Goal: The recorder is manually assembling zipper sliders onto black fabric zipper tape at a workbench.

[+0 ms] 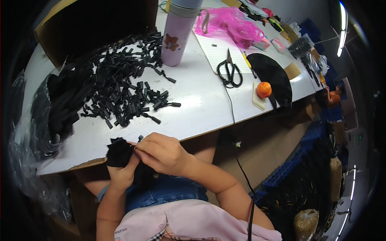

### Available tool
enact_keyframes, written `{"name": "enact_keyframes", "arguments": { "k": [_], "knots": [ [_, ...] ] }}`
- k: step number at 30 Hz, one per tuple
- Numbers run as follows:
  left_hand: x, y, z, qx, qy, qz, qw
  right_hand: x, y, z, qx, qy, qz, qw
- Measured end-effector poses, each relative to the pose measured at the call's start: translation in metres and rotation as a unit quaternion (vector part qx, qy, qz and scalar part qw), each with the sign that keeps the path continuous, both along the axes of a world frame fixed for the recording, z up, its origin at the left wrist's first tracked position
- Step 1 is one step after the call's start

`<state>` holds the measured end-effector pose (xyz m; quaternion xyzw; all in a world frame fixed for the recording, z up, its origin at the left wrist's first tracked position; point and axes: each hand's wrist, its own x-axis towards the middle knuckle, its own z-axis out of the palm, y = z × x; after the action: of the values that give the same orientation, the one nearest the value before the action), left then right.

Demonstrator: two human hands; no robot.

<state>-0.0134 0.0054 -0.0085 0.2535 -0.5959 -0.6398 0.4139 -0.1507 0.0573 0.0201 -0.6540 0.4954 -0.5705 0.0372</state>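
Note:
My left hand (124, 172), at the table's front edge, is closed round a bunched black cloth piece (119, 152). My right hand (163, 154) meets it from the right, thumb and fingers pinched together at the cloth's edge. A small dark tip (140, 138) sticks up just behind the right fingers; it resembles the loose pieces on the table, but most of it is hidden. More black material hangs below the hands over my lap. Beyond my hands lies a spread pile of small black tabs with short cords (124, 94).
An open cardboard box (48, 40) stands behind the pile, with black cloth in clear plastic (50, 116) at left. A lilac bottle (175, 44), black scissors (229, 72), a lined notebook (209, 44), a pink bag (233, 24) and an orange fruit (263, 90) stand farther back and right.

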Motion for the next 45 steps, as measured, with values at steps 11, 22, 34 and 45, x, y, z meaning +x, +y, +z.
{"name": "enact_keyframes", "arguments": {
  "k": [11, 22, 34, 45],
  "knots": [
    [0.003, -0.007, 0.011, 0.037, -0.03, -0.018, 0.999, -0.001, -0.003, -0.002, 0.014, 0.024, 0.003, 1.0],
    [0.005, -0.005, 0.013, 0.001, -0.081, -0.029, 0.996, 0.001, 0.001, -0.004, 0.058, 0.035, 0.023, 0.997],
    [0.0, -0.008, 0.004, -0.056, -0.055, 0.016, 0.997, -0.001, 0.002, -0.009, 0.165, -0.158, 0.069, 0.971],
    [0.0, 0.001, 0.008, -0.042, 0.021, 0.017, 0.999, 0.021, 0.011, -0.019, 0.159, -0.285, 0.01, 0.945]
  ]
}}
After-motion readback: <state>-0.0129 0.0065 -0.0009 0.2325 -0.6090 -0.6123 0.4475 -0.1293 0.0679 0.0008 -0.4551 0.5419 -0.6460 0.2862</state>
